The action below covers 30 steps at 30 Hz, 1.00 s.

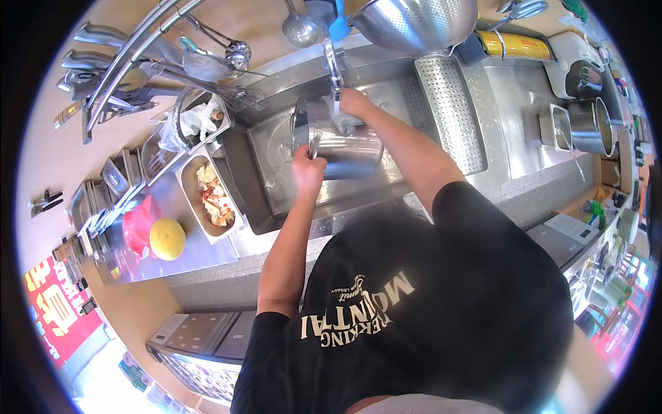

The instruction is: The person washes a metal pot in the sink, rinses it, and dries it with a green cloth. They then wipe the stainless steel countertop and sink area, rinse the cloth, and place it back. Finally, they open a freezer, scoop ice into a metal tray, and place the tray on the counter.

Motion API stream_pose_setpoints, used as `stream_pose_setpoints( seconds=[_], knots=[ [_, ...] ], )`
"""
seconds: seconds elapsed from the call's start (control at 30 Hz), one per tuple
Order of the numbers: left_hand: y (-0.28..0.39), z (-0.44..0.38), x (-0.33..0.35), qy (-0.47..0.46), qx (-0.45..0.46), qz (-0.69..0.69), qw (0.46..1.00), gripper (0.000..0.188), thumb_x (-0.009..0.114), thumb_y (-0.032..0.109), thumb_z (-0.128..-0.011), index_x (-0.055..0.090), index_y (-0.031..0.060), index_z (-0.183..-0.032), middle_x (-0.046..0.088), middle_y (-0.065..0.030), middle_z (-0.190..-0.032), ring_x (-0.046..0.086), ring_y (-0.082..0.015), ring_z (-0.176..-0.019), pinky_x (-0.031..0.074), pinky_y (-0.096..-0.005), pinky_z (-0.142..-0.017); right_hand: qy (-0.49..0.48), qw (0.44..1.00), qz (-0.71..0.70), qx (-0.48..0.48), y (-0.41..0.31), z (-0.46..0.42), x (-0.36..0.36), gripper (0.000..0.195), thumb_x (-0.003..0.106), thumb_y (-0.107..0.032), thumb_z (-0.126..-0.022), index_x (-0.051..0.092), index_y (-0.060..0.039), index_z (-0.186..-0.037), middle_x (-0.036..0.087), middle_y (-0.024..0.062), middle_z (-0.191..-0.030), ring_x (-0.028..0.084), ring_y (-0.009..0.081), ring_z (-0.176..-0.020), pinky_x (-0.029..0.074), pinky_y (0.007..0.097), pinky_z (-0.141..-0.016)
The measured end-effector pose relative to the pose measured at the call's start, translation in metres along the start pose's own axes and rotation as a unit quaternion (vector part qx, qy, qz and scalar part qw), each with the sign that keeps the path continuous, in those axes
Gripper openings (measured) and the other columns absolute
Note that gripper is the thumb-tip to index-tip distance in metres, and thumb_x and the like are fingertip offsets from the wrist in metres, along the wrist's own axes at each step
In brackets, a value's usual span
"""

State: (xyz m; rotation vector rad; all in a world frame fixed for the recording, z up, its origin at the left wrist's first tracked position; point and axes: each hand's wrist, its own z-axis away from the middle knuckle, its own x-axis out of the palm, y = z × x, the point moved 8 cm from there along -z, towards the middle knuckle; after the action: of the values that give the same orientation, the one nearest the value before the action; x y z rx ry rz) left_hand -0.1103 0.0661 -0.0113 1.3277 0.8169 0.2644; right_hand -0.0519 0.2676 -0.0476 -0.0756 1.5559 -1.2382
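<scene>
A stainless steel pot lies tilted on its side over the steel sink, its mouth turned left. My left hand grips the pot's handle. Against the pot's upper side, my right hand holds a wet greyish cloth, whose exact kind is blurred. Water runs from the chrome faucet beside the right hand and onto the pot. Part of the right hand's fingers is hidden behind the faucet and the water.
Left of the sink stands a steel pan with food scraps, near a yellow round fruit and a pink bag. A perforated steel tray lies at the right. Above hang a colander, ladles and knives.
</scene>
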Motion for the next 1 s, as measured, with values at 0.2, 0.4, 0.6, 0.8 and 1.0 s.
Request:
stream_pose_setpoints(
  seconds=[0.2,0.4,0.6,0.8,1.0],
  knots=[
    [-0.005,-0.03,0.011,-0.001,-0.075,0.13,0.989,0.02,0.051,0.0,-0.05,0.051,-0.0051,-0.069,0.049,-0.0053,-0.058,0.044,-0.015,-0.051,0.036,-0.0278,-0.048,0.146,0.977,0.125,-0.096,-0.07,0.042,0.012,0.036,0.039,-0.028,-0.085,0.047,-0.0052,-0.112,0.049,0.0143,-0.115,0.047,0.0307,-0.105,0.034,0.0419,-0.089],
    [-0.042,-0.041,0.011,0.041,-0.233,0.344,0.908,0.007,0.047,0.0,-0.056,0.047,0.0018,-0.062,0.047,-0.0066,-0.061,0.045,-0.0185,-0.057,0.037,-0.0296,-0.055,0.159,0.941,0.254,-0.158,-0.089,0.121,-0.008,0.043,0.043,-0.027,-0.083,0.041,-0.0005,-0.117,0.035,0.0169,-0.127,0.028,0.0363,-0.119,0.022,0.0488,-0.096],
    [0.015,-0.012,0.006,0.118,-0.355,0.454,0.809,0.014,0.042,0.012,-0.069,0.052,0.0031,-0.067,0.049,-0.0082,-0.067,0.048,-0.0234,-0.062,0.041,-0.0343,-0.055,0.269,0.959,-0.046,0.07,-0.012,0.146,0.006,0.061,0.04,-0.038,-0.084,0.025,0.0015,-0.128,0.023,0.0227,-0.132,0.02,0.0385,-0.123,0.017,0.0408,-0.102],
    [-0.011,0.001,-0.013,0.131,-0.366,0.557,0.734,0.005,0.04,0.009,-0.057,0.043,0.0053,-0.059,0.047,-0.0077,-0.069,0.047,-0.0235,-0.065,0.04,-0.0344,-0.062,0.016,0.516,-0.784,0.345,0.066,0.143,0.104,0.06,0.042,-0.054,-0.08,0.044,-0.006,-0.117,0.053,0.012,-0.107,0.055,0.0262,-0.091,0.042,0.037,-0.084],
    [-0.041,-0.01,-0.059,-0.026,-0.354,0.475,0.805,0.033,0.041,0.005,-0.05,0.05,-0.0028,-0.081,0.053,-0.0141,-0.082,0.051,-0.0299,-0.081,0.039,-0.0397,-0.087,-0.113,0.57,-0.751,0.314,0.08,0.091,0.137,0.058,0.045,-0.051,-0.08,0.044,-0.0071,-0.117,0.051,0.0112,-0.11,0.052,0.0255,-0.096,0.04,0.0364,-0.086]
  ],
)
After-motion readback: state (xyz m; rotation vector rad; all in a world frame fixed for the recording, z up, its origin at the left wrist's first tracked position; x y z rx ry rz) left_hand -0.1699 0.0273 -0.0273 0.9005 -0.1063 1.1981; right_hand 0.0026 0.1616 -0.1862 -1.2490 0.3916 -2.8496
